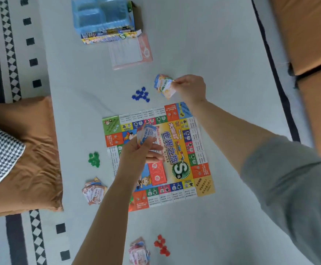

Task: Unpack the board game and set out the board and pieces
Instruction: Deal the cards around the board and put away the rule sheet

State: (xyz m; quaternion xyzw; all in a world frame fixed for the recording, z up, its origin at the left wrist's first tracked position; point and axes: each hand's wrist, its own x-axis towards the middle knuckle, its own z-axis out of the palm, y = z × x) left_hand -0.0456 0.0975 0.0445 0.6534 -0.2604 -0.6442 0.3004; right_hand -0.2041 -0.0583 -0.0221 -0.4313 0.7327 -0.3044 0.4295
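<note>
Head view: right hand (191, 88) pinches a fan of paper notes (164, 86); left hand (139, 152) grips more notes (146, 133).
Handling: thin, light, slippery; hold stack edges.

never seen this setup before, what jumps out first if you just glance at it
The bright game board lies flat mid-frame on the pale sheet, with the left hand gripping a stack of cards over it. Beyond the board's far edge, the right hand pinches a fan of paper money beside the blue pieces. The open game box sits at the top.
</note>
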